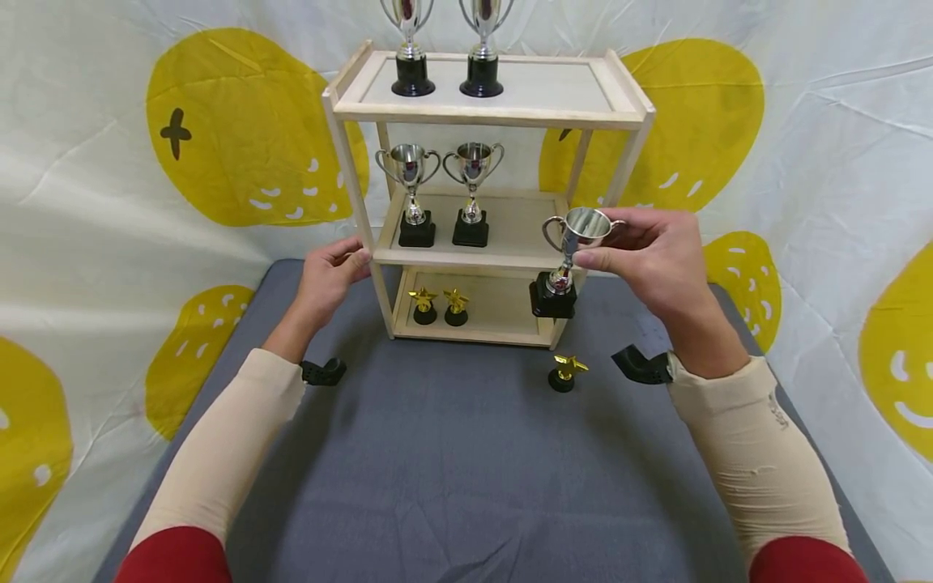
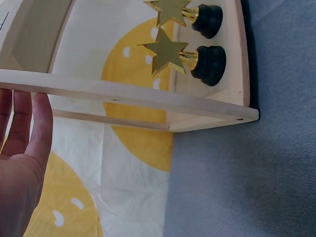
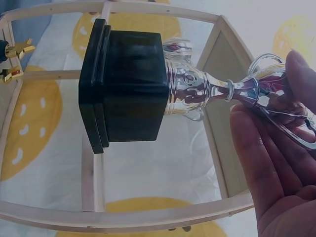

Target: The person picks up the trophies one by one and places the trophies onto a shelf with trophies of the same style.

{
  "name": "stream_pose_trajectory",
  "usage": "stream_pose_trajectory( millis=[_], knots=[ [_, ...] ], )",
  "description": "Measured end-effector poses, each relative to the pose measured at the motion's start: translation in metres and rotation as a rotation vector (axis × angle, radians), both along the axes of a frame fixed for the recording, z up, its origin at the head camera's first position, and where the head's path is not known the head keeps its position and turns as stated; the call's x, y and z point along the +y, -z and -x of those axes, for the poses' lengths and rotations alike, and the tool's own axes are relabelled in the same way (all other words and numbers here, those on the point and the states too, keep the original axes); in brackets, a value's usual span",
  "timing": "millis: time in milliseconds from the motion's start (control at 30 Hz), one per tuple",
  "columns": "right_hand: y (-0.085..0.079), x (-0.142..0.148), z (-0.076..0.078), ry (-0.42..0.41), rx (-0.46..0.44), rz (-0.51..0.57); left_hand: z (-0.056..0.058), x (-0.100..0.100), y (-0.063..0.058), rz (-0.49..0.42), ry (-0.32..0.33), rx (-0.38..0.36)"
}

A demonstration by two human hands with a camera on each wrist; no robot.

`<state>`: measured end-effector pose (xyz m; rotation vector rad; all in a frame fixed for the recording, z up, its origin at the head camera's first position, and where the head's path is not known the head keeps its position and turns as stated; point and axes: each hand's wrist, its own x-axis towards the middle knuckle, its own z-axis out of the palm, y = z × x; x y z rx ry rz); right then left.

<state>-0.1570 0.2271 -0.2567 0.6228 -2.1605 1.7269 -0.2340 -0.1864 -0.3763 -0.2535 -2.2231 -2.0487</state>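
My right hand (image 1: 659,255) grips a silver two-handled trophy cup (image 1: 583,227) by its bowl. The cup tilts, its black square base (image 3: 131,86) hanging in front of the right side of the wooden shelf unit (image 1: 496,118). At the unit's left front post (image 3: 148,222) (image 2: 148,101), my left hand (image 1: 328,279) rests its fingertips against the wood. Two similar silver cups, a left one (image 1: 410,166) and a right one (image 1: 474,166), stand upright on the middle shelf, left of the held cup.
Two larger silver trophies (image 1: 412,74) stand on the top shelf. On the bottom shelf are two gold star trophies (image 1: 424,304). Another gold star trophy (image 1: 564,372) stands on the grey cloth (image 1: 466,453), in front of the unit's right side. A patterned curtain (image 1: 87,121) hangs behind.
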Motion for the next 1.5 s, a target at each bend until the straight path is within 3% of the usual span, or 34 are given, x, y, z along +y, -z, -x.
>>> stream_pose_trajectory(
  millis=[200, 400, 1100, 1500],
  knots=[
    [-0.003, -0.003, 0.002, 0.032, 0.011, -0.043, 0.000, 0.000, 0.001, -0.009, 0.006, 0.006],
    [-0.007, -0.006, 0.006, -0.007, 0.013, 0.010, -0.001, 0.000, -0.001, -0.032, 0.009, 0.001],
    [-0.014, -0.023, 0.018, 0.016, 0.016, 0.016, 0.000, 0.000, -0.002, -0.010, 0.011, -0.006],
    [-0.019, -0.037, 0.021, 0.144, -0.001, -0.038, 0.000, 0.001, -0.001, -0.033, 0.005, -0.006]
  ],
)
